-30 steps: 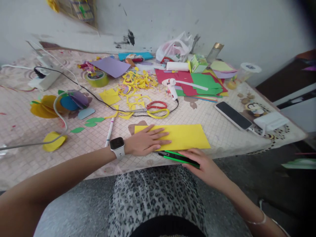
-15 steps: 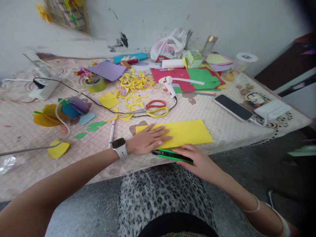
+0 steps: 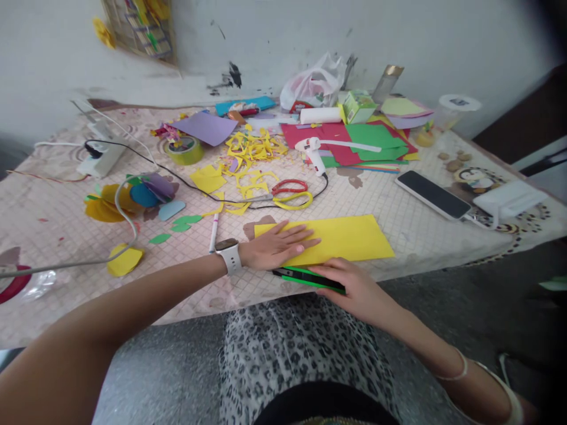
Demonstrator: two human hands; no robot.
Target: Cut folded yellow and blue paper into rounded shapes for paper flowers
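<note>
The left hand (image 3: 277,245) lies open and flat, fingers spread, on the left end of a yellow sheet (image 3: 349,239) just below the centre of the frame. The right hand (image 3: 357,284) grips a green cutter (image 3: 305,276), held along the sheet's near edge and touching it. Sheet and cutter sit close to the near edge of the surface (image 3: 420,236), with the person's lap directly below.

Just above the sheet lie scissors (image 3: 287,189) and a black cable (image 3: 186,186) that runs left to a power strip (image 3: 104,160). A pen (image 3: 214,225) lies just left of the wrist, beside the watch (image 3: 229,256). Yellow scraps (image 3: 252,147) and a glue gun (image 3: 315,153) lie further up, by red and green sheets (image 3: 354,141). A phone (image 3: 433,195) lies at the right, well apart from the hands.

Bare surface shows right of the yellow sheet up to the phone, and left of the pen towards paper flowers (image 3: 124,198) at the left.
</note>
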